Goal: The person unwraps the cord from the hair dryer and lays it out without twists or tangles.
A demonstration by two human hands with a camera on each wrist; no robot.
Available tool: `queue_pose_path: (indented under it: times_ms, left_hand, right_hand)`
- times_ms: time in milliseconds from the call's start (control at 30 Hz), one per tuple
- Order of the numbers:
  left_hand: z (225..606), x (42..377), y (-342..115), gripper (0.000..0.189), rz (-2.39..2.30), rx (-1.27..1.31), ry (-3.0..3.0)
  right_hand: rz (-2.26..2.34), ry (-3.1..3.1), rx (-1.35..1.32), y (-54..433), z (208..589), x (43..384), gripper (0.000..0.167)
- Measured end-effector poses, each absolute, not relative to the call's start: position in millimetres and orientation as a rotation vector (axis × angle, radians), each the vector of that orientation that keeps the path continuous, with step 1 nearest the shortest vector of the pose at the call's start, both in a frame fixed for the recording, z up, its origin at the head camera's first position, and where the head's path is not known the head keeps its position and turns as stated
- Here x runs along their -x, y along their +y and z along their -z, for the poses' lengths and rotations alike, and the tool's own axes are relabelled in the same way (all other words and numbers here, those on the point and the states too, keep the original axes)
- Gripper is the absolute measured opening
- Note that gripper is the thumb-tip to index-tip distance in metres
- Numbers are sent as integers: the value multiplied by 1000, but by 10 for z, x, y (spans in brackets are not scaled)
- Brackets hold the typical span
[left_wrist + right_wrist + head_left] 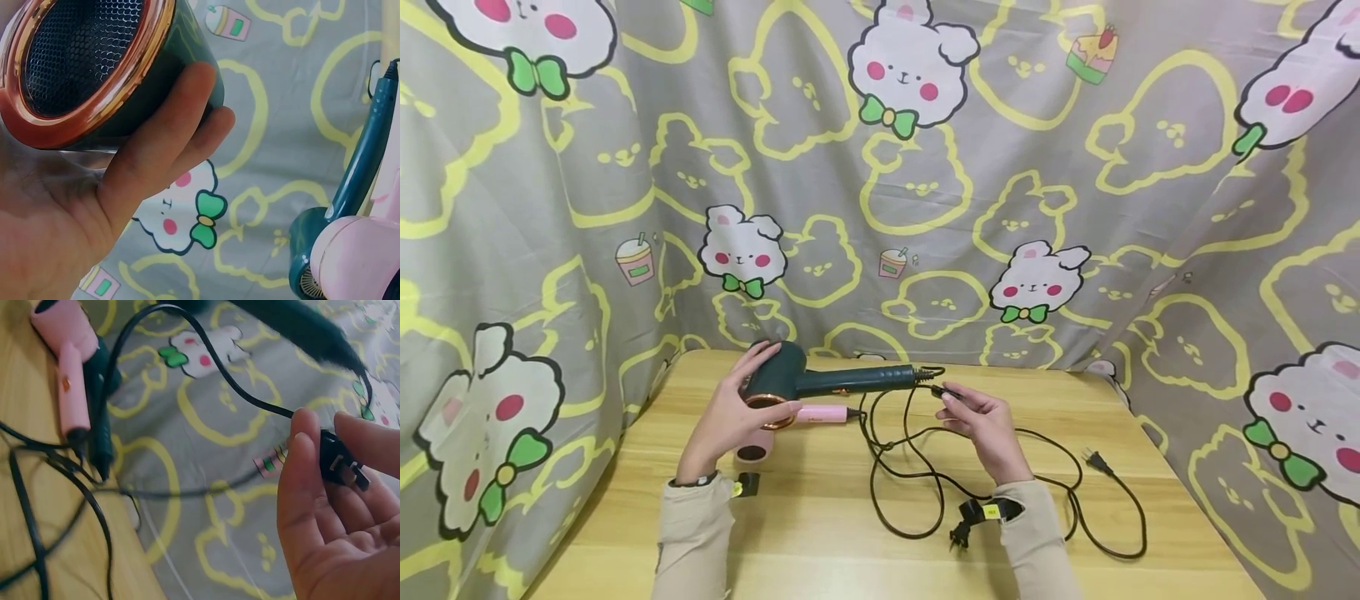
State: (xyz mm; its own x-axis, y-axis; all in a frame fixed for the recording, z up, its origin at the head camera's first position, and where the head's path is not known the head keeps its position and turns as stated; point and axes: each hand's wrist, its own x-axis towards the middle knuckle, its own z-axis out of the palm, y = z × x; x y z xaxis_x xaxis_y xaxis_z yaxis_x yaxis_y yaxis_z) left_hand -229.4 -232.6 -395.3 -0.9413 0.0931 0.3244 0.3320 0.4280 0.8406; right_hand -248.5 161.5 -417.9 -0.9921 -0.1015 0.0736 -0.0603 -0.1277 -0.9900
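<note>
A dark green hair dryer [788, 373] with a copper-coloured ring is held above the table, its handle pointing right. My left hand [726, 417] grips it round the barrel; the mesh inside the ring [84, 53] shows in the left wrist view. My right hand [988, 425] pinches a black two-prong plug [337, 459] between thumb and fingers, near the handle's end. Below the held dryer lies a pink hair dryer [823, 413], partly covered by it in the head view. A second dark green hair dryer [356, 165] lies beside the pink one.
Black cords [940, 500] loop across the right half of the wooden table [820, 550]. One loose plug [1099, 462] lies at the right, another [958, 533] near my right wrist. A grey patterned curtain [820, 192] surrounds the table at the back and sides.
</note>
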Motion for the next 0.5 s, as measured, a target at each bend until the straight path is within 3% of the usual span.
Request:
queue_pose_path:
  times_ms: [167, 367, 500]
  left_hand:
    - [3984, 2199, -2401, 87, 1525, 351, -2460]
    - [3979, 2049, -2533, 88, 1480, 303, -2485]
    - [4013, 1953, -2622, 86, 1462, 270, -2527]
  right_hand:
    - [2476, 1976, 144, 1931, 4159, 2449, 22]
    - [2721, 1682, 99, 2390, 4073, 2426, 20]
    - [2849, 1342, 205, 2717, 4013, 2396, 17]
